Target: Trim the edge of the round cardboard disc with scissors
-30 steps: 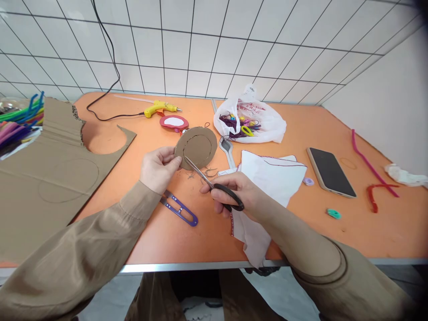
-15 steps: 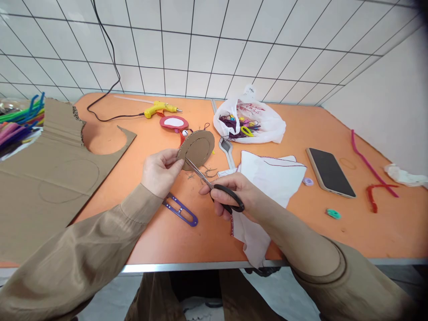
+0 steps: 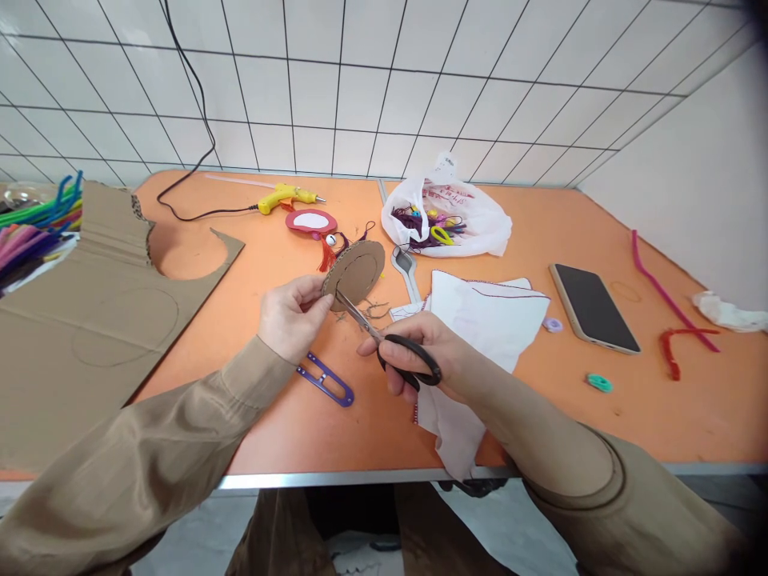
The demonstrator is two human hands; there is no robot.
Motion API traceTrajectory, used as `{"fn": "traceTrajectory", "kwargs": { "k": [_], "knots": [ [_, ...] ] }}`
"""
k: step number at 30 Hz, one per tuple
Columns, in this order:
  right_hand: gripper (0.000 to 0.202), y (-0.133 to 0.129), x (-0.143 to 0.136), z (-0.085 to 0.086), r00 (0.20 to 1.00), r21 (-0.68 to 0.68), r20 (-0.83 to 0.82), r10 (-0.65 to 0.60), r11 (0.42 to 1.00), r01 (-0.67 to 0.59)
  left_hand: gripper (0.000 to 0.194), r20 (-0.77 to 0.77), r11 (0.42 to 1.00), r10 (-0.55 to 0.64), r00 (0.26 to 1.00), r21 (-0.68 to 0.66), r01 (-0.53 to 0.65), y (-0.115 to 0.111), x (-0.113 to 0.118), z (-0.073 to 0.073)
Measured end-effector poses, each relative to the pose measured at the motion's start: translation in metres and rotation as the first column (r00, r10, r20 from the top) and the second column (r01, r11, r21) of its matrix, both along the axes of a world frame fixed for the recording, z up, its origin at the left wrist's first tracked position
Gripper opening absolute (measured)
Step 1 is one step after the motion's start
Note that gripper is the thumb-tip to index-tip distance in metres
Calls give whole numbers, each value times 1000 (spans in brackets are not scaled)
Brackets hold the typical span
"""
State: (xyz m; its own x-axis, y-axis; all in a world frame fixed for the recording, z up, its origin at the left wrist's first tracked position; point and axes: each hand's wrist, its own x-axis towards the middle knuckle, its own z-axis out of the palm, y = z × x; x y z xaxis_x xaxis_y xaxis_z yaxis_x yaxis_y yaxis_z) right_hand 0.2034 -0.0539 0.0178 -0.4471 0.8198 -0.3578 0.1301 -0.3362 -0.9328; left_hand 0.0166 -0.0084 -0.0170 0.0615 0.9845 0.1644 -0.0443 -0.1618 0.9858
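Note:
My left hand pinches the near-left edge of a round cardboard disc, which is tilted above the table. A smaller circle is marked on the disc's face. In my right hand are black-handled scissors, fingers in the loops. Their blades meet the disc at the circle line, close to my left thumb; whether the tips pass through the cardboard I cannot tell. Below my left hand lies a purple slotted tool. Thin brown scraps are scattered beneath the disc.
Cut cardboard covers the left side, with pipe cleaners on it. Behind are a yellow glue gun, a red oval piece and a plastic bag. White cloth and a phone lie to the right.
The disc has turned slightly and tilted more edge-on, with my left hand shifting a little to the right. The scissors stay at the circle line.

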Motion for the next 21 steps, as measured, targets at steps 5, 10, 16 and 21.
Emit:
{"fn": "traceTrajectory", "kwargs": {
  "k": [5,10,16,21],
  "knots": [
    [45,-2,-3,-2,1000,32,-7,-6,999,6,22,34,999,33,999,2,-33,-2,1,3],
    [40,-3,-5,-4,1000,19,-4,-14,1000,14,21,46,999,46,998,-9,-46,-3,1,5],
    [33,-2,-1,0,998,59,62,-23,998,20,26,46,998,61,997,-29,-60,-2,0,5],
    [30,2,1,-2,995,92,99,-26,996,17,29,25,999,46,999,-7,-46,6,-4,4]
  ]
}}
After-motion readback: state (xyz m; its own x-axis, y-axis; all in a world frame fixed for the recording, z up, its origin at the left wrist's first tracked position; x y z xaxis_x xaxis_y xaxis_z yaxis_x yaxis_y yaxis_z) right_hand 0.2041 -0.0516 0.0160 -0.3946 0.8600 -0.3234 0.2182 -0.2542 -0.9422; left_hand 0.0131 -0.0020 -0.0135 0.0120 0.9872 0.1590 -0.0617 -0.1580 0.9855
